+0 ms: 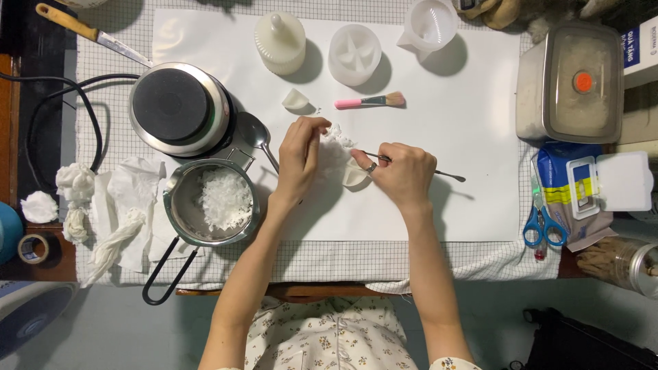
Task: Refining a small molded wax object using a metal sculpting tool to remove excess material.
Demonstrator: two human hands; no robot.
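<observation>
Left hand: Your left hand (299, 159) curled its fingers onto a white crumbly lump (334, 152) in the middle of the white sheet (466, 137).
Right hand: Your right hand (404, 173) closed on a thin metal pick (449, 175), its tip toward the lump, with a small white shell piece (354, 175) under the fingers.
Done: The pot (179, 205) at your left already held white flakes (224, 199); one chip (295, 99) lay loose by the pink brush (370, 102).
Left: Most of the lump looked unbroken, by this view; the hotplate (179, 109) stood bare.
Hard to see: Your hands covered the pick's tip and much of the lump. The steel box (572, 82) showed only a clouded lid; the jar (620, 264) was cut off at the edge.
</observation>
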